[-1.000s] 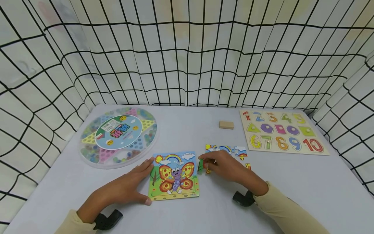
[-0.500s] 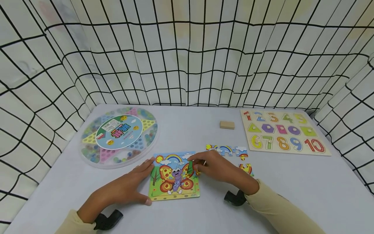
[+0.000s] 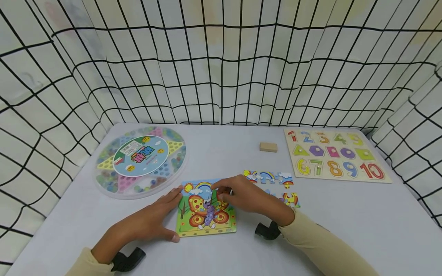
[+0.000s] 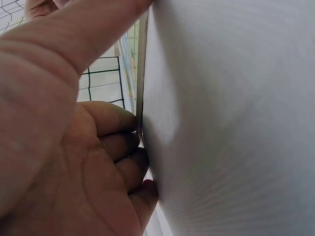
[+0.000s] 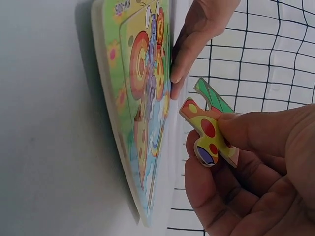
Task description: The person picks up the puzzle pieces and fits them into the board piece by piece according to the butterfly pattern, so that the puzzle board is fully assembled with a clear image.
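Note:
A butterfly jigsaw board [image 3: 207, 232] lies flat on the white table in the head view. My left hand [image 3: 148, 221] rests along its left edge, fingers extended and thumb spread by the near corner; in the left wrist view the fingertips touch the board's side. Above the board's upper right part, my right hand [image 3: 246, 194] pinches a jigsaw piece [image 5: 209, 130] between thumb and fingers. The right wrist view shows the piece as yellow, red and green with a purple knob, held apart from the board. Part of the butterfly's right wing is hidden behind the right hand.
Several loose jigsaw pieces [image 3: 267, 177] lie right of the board, partly behind the right hand. A wooden block [image 3: 268, 147] sits farther back. A number board [image 3: 338, 153] is at the right, a round Chinese checkers set [image 3: 139, 163] at the left. Black netting surrounds the table.
The right hand has carried the jigsaw piece leftward from beside the loose pieces to over the board. The left hand and the board have stayed in place.

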`<action>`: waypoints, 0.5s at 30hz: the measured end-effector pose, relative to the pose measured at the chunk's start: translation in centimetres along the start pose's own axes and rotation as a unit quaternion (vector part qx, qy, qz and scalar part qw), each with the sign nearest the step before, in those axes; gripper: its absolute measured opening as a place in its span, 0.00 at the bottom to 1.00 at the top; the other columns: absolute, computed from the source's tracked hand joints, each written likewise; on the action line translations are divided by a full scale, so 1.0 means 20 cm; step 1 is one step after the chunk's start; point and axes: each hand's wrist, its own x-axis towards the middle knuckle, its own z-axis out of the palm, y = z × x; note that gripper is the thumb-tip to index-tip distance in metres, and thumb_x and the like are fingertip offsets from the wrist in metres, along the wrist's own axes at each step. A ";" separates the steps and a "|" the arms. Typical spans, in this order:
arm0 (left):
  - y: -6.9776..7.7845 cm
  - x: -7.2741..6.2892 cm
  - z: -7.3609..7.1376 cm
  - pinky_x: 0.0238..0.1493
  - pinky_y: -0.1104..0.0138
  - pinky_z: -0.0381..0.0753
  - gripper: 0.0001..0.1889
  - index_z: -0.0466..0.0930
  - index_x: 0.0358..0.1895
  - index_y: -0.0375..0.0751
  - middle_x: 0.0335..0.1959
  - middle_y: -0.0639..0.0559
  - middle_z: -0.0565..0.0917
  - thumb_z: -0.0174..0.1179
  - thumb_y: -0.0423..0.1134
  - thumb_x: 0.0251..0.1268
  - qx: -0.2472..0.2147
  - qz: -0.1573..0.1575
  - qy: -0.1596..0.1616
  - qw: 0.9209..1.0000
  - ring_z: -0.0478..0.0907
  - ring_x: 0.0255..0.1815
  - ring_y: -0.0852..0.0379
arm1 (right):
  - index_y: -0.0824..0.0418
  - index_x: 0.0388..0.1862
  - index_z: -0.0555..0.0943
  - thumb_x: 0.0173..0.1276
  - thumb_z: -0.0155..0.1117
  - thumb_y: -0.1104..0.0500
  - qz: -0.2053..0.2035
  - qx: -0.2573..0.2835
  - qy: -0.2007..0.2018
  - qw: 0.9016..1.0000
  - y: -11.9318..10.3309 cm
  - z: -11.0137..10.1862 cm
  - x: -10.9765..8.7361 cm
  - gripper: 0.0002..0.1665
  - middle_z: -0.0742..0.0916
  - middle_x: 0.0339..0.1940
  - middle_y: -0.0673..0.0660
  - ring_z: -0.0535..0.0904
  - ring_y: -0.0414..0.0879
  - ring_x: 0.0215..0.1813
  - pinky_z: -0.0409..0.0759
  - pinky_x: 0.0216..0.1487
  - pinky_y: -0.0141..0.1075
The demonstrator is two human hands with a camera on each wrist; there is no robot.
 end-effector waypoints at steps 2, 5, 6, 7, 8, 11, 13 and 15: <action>0.00 0.00 0.00 0.69 0.44 0.55 0.61 0.50 0.77 0.37 0.80 0.51 0.43 0.74 0.61 0.43 0.000 0.001 0.001 1.000 0.41 0.78 0.42 | 0.62 0.57 0.81 0.70 0.62 0.66 -0.003 0.010 -0.003 1.000 -0.01 0.01 0.01 0.17 0.84 0.34 0.45 0.78 0.38 0.36 0.79 0.35 0.31; 0.00 0.00 0.00 0.69 0.44 0.56 0.61 0.50 0.77 0.37 0.80 0.50 0.43 0.74 0.61 0.43 -0.001 0.003 0.001 1.000 0.41 0.78 0.42 | 0.63 0.56 0.81 0.69 0.62 0.67 -0.007 0.024 -0.007 1.000 -0.02 0.02 0.03 0.17 0.84 0.33 0.46 0.77 0.38 0.34 0.79 0.35 0.31; 0.00 0.00 0.00 0.69 0.44 0.56 0.61 0.50 0.77 0.37 0.80 0.50 0.43 0.74 0.62 0.42 -0.001 0.004 0.002 1.000 0.42 0.78 0.42 | 0.63 0.56 0.81 0.69 0.62 0.67 -0.010 0.028 -0.007 1.000 -0.02 0.02 0.03 0.16 0.84 0.33 0.46 0.77 0.39 0.34 0.79 0.34 0.31; 0.00 0.00 0.00 0.69 0.44 0.56 0.61 0.50 0.77 0.37 0.80 0.50 0.44 0.74 0.62 0.42 -0.001 0.005 0.001 1.000 0.42 0.77 0.42 | 0.64 0.56 0.81 0.69 0.61 0.68 -0.013 0.032 -0.008 0.999 -0.03 0.03 0.04 0.16 0.84 0.33 0.47 0.77 0.39 0.34 0.79 0.34 0.30; 0.00 0.00 0.00 0.69 0.44 0.56 0.61 0.50 0.77 0.36 0.80 0.50 0.43 0.74 0.62 0.42 -0.001 0.006 0.001 1.000 0.41 0.77 0.42 | 0.64 0.55 0.81 0.69 0.61 0.68 -0.015 0.033 -0.009 0.999 -0.03 0.03 0.04 0.16 0.84 0.32 0.47 0.77 0.39 0.33 0.79 0.34 0.30; 0.00 0.00 0.00 0.69 0.44 0.56 0.61 0.50 0.77 0.36 0.80 0.50 0.43 0.73 0.62 0.43 -0.001 0.006 0.000 1.000 0.41 0.77 0.41 | 0.64 0.55 0.81 0.69 0.61 0.68 -0.025 0.037 -0.015 0.999 -0.04 0.05 0.07 0.16 0.84 0.33 0.46 0.76 0.38 0.33 0.78 0.33 0.30; 0.00 0.00 0.00 0.69 0.44 0.56 0.61 0.50 0.77 0.36 0.80 0.50 0.43 0.73 0.62 0.43 -0.003 0.005 0.000 1.000 0.41 0.77 0.41 | 0.63 0.55 0.81 0.69 0.61 0.67 -0.026 0.038 -0.020 0.999 -0.04 0.06 0.08 0.16 0.84 0.33 0.45 0.77 0.37 0.33 0.78 0.33 0.29; 0.00 0.00 0.00 0.69 0.43 0.56 0.61 0.50 0.77 0.36 0.80 0.50 0.43 0.73 0.62 0.43 -0.008 0.006 -0.001 1.000 0.41 0.77 0.41 | 0.62 0.55 0.82 0.69 0.61 0.66 -0.024 0.032 -0.024 0.999 -0.05 0.07 0.09 0.15 0.83 0.34 0.44 0.77 0.36 0.33 0.78 0.33 0.28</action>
